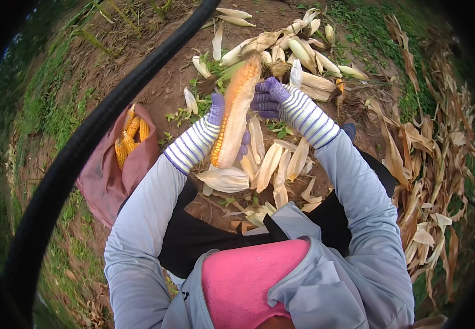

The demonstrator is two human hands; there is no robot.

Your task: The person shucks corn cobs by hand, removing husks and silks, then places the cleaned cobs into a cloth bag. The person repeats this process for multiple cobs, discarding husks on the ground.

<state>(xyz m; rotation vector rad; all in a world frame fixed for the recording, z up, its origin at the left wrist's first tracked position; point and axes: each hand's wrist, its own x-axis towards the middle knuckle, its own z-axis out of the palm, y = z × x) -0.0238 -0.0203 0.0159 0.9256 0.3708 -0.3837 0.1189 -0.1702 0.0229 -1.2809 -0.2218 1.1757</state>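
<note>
An ear of corn [229,127] is in my left hand [217,109], with the gloved thumb on one side and the fingertips showing past the other. Orange-yellow kernels are bare along its left side and toward the far tip. Pale husk still covers the right side of the ear. My right hand [269,98], in a matching purple glove with a striped cuff, is close against the ear's right edge, fingers pointing at it. Whether those fingers pinch any husk is unclear. Beneath both hands lie loose, dry husk leaves [270,164] on the soil.
A heap of unhusked corn ears [303,53] lies beyond my hands. On the left stands a reddish sack [106,177] holding several husked cobs [130,135]. Dry corn stalks [434,164] line the right side. A black cable or strap [110,107] crosses the view's left part.
</note>
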